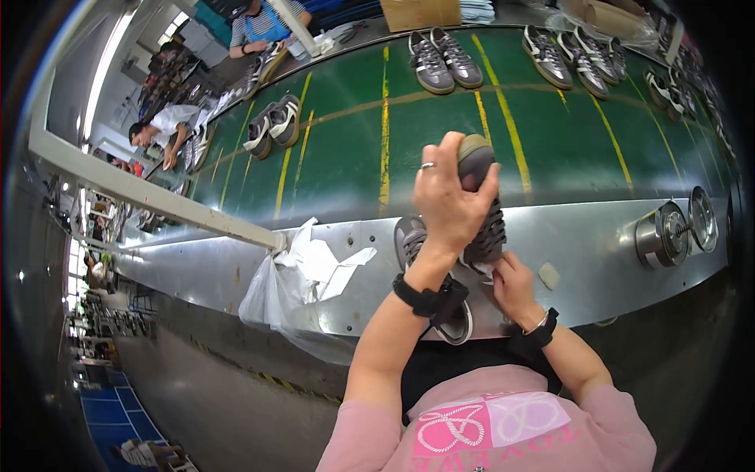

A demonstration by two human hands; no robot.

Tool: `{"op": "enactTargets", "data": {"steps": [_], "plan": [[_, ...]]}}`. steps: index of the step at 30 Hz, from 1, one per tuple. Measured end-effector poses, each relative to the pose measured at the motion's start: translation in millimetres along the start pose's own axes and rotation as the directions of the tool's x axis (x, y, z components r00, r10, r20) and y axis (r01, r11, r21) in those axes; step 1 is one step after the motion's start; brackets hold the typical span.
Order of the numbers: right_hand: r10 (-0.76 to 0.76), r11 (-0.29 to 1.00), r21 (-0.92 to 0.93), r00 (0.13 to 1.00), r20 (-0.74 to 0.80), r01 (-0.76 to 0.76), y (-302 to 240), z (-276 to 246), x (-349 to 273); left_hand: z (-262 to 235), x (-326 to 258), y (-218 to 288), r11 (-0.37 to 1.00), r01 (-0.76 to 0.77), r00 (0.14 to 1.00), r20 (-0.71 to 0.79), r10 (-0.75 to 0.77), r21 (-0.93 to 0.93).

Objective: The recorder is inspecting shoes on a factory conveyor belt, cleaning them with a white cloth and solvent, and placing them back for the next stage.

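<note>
The left hand is up over the near edge of the green conveyor belt with yellow lines, fingers curled tight around the toe of a grey suede sneaker with dark laces — a ring shows on one finger and a black band sits at the wrist. The sneaker is held toe-up, sole away from the person, its heel end pointing down toward the steel apron that runs along the belt's near side. The right hand is below it, just under the shoe's heel end, fingers bunched and pinching at a small white scrap there; exactly what the fingertips grip cannot be made out. A second grey sneaker lies on the steel apron just nearer than the belt, partly hidden behind the left forearm. Left of it along the apron, a clear plastic bag stuffed with white paper hangs from the edge. On the belt itself — a pair of grey sneakers with white stripes sits at the far side, another pair to the left, more pairs far right. Beyond the belt's far-left end, other people bend over their own shoes.
</note>
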State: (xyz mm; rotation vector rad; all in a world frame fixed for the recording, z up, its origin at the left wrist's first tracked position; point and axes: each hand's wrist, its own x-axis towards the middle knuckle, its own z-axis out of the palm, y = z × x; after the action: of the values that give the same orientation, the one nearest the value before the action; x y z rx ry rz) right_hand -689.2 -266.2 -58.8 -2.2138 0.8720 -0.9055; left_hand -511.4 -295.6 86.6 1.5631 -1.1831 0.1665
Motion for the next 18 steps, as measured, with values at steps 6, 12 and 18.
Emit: {"op": "enactTargets", "data": {"steps": [6, 12, 18], "plan": [[-0.018, 0.949, -0.302, 0.969, 0.248, 0.095, -4, 22, 24, 12, -2, 6, 0.988, -0.151, 0.989, -0.002, 0.151, 0.015], [0.014, 0.978, -0.201, 0.956, 0.292, 0.047, -13, -13, 11, 9, -3, 0, 0.993, -0.121, 0.991, -0.048, 0.121, 0.011], [0.020, 0.979, 0.201, 0.998, 0.062, -0.032, -7, 21, 30, 15, -9, 7, 0.988, -0.153, 0.988, -0.008, 0.153, 0.019]]}}
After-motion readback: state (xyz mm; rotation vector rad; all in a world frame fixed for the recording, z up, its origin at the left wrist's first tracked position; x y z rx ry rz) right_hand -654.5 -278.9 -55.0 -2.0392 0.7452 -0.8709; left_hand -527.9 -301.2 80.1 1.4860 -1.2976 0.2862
